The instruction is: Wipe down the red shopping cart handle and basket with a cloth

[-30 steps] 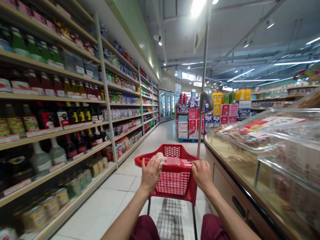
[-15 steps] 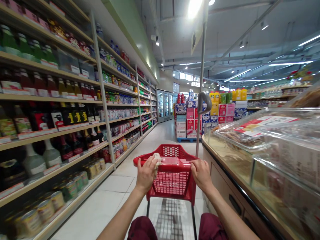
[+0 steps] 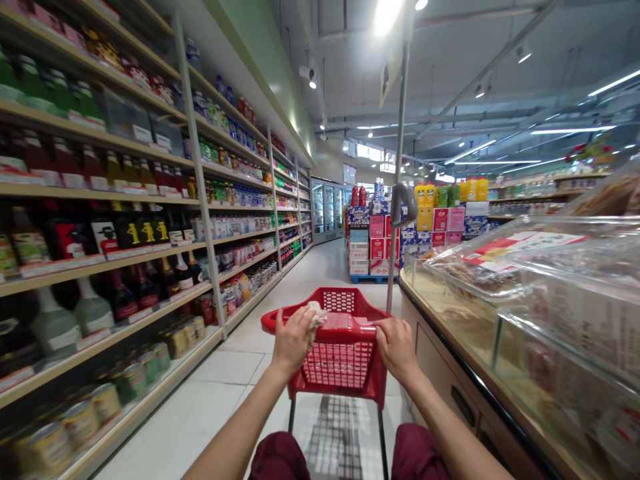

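Observation:
A red shopping cart [image 3: 337, 369] stands right in front of me, its plastic basket perforated. My left hand [image 3: 294, 340] is closed on a crumpled whitish cloth [image 3: 316, 317], resting against the left part of the cart's handle bar [image 3: 345, 332]. At the bar's right end, my right hand [image 3: 396, 343] is closed around it. Part of the handle is hidden under both hands. What the basket holds cannot be made out clearly.
Tall shelves [image 3: 125, 193] of bottles and cans line the left side. A display counter [image 3: 450, 320] with clear plastic food boxes [image 3: 505, 257] runs close on the right. Ahead stand a metal pole [image 3: 399, 147], stacked cartons [image 3: 377, 247] and glass-door fridges [image 3: 327, 207].
My left hand and the cloth have shifted slightly right along the handle bar. My right hand keeps its hold. The view has turned a little to the right.

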Action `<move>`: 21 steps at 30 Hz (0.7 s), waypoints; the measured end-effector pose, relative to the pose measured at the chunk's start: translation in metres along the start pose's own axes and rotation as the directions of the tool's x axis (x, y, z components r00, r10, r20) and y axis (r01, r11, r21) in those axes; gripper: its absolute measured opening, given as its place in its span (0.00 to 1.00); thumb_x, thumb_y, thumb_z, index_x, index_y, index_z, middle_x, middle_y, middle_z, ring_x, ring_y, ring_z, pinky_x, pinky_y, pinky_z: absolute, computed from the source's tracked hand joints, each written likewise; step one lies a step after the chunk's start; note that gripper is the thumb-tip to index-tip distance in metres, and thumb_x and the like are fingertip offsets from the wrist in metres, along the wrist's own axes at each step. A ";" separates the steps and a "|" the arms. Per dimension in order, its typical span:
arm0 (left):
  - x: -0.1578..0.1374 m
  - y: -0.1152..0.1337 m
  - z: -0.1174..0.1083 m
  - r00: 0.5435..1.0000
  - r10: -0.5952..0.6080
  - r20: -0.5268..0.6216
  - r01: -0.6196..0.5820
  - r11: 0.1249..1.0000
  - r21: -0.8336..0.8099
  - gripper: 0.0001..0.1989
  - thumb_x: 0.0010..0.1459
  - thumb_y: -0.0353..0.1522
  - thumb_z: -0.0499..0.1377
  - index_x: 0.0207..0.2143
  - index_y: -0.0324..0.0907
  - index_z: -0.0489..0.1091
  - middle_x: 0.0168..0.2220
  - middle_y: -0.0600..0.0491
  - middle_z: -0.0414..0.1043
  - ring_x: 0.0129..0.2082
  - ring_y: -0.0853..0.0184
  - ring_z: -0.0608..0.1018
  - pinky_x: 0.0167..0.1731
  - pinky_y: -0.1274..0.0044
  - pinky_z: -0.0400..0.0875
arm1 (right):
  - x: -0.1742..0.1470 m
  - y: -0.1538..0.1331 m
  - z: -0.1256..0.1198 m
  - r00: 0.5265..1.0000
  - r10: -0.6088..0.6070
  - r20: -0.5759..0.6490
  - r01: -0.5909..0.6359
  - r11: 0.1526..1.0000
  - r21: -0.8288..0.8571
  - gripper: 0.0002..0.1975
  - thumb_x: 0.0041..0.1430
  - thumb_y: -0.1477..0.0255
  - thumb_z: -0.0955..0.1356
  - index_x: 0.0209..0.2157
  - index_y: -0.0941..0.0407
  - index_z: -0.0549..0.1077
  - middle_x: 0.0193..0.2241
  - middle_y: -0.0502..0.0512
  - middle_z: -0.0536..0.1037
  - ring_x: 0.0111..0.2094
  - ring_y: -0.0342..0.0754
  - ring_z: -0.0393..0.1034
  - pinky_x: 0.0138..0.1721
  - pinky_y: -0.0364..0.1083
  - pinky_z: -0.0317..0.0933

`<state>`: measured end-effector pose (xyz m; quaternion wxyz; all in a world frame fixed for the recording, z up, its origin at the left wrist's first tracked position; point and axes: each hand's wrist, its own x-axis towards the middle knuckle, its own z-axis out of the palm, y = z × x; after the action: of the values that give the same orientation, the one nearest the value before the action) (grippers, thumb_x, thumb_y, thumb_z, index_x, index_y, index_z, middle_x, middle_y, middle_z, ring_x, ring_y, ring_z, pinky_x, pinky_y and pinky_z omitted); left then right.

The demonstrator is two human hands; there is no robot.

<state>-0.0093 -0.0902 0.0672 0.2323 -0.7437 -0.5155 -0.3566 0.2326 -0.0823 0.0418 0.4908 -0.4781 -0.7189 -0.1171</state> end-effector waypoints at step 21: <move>0.012 0.061 0.015 0.992 0.130 0.005 -0.129 0.987 -0.094 0.13 0.57 0.32 0.47 0.45 0.47 0.63 0.50 0.50 0.66 0.49 0.63 0.68 0.53 0.55 0.48 | -0.001 0.002 0.002 1.000 -0.007 -0.016 0.007 1.000 -0.015 0.11 0.57 0.73 0.57 0.32 0.54 0.69 0.31 0.51 0.74 0.37 0.47 0.63 0.47 0.51 0.46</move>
<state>0.0549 -0.0942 0.0687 0.2171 -0.7876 -0.4503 -0.3602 0.2332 -0.0806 0.0394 0.4927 -0.4783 -0.7157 -0.1279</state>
